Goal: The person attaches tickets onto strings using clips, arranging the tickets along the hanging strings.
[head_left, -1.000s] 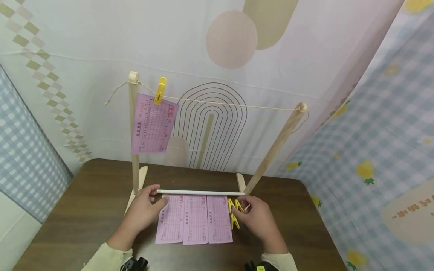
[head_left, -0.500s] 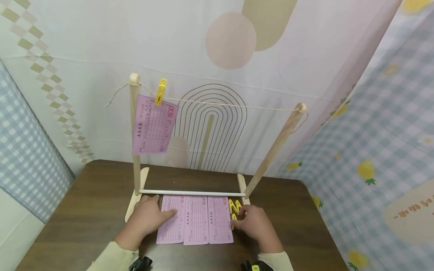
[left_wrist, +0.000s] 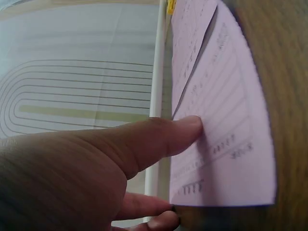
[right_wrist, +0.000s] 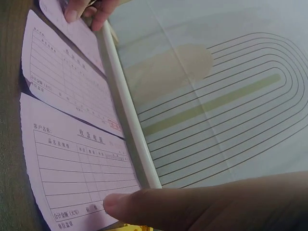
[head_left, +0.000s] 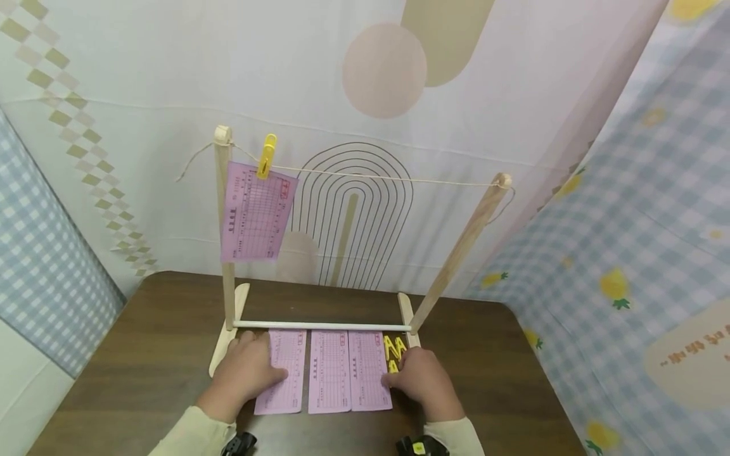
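Three pink receipt slips lie side by side on the brown table. With its thumb pressing on the left slip [head_left: 293,358], my left hand [head_left: 242,370] has its other fingers beyond that slip's outer edge, as the left wrist view shows. A gap separates this slip from the middle slip [head_left: 329,373]. My right hand [head_left: 424,383] rests its thumb on the right slip [head_left: 367,370], near its outer edge. Several yellow clothespins [head_left: 392,347] lie beside that hand's fingers, partly hidden. Another receipt slip [head_left: 256,221] hangs from a cord [head_left: 371,177], held by a yellow clothespin [head_left: 267,155].
A left wooden post [head_left: 227,291] and a right wooden post [head_left: 456,259] hold up the cord. A white rod [head_left: 322,326] joins them low down, just behind the slips. Patterned cloth [head_left: 388,69] encloses the table [head_left: 502,354] at the back and sides.
Both hands have come down from the white rod to the slips. The left slip has slid left with my left hand, away from the middle one.
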`<state>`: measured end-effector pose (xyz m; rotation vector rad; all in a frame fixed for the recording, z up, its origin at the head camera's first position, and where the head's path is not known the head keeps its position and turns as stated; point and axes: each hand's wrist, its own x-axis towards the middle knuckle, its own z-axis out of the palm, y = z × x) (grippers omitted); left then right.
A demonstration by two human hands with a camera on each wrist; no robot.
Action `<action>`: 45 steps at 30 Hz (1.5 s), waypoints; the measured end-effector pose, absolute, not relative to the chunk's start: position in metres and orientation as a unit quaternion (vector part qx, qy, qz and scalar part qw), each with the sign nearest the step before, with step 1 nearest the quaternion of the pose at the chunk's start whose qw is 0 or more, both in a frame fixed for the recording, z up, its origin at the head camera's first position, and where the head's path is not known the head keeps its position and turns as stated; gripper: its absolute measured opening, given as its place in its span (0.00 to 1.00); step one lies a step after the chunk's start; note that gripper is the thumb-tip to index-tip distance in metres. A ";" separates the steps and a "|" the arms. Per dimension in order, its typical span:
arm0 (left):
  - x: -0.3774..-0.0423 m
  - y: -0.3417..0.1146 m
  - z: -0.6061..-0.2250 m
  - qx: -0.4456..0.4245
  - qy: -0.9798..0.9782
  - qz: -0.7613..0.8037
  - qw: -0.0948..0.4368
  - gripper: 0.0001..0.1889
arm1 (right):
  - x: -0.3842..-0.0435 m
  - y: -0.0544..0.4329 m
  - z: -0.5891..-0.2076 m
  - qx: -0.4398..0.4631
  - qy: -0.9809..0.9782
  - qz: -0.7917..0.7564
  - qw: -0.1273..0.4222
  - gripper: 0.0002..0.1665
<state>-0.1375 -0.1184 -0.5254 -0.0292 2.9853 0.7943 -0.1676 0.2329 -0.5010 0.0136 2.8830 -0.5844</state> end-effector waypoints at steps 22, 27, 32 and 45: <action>-0.129 -0.117 -0.520 0.026 0.953 0.301 0.036 0.38 | -0.168 0.233 -0.498 0.005 0.975 -0.188 0.118 0.26; -0.126 -0.116 -0.522 0.014 0.950 0.313 0.017 0.43 | -0.168 0.235 -0.498 -0.001 0.974 -0.188 0.127 0.26; -0.127 -0.117 -0.522 0.003 0.951 0.309 0.019 0.52 | -0.168 0.238 -0.501 -0.009 0.973 -0.187 0.134 0.26; -0.125 -0.123 -0.527 0.002 0.943 0.331 0.018 0.35 | -0.165 0.244 -0.499 -0.013 0.974 -0.180 0.140 0.25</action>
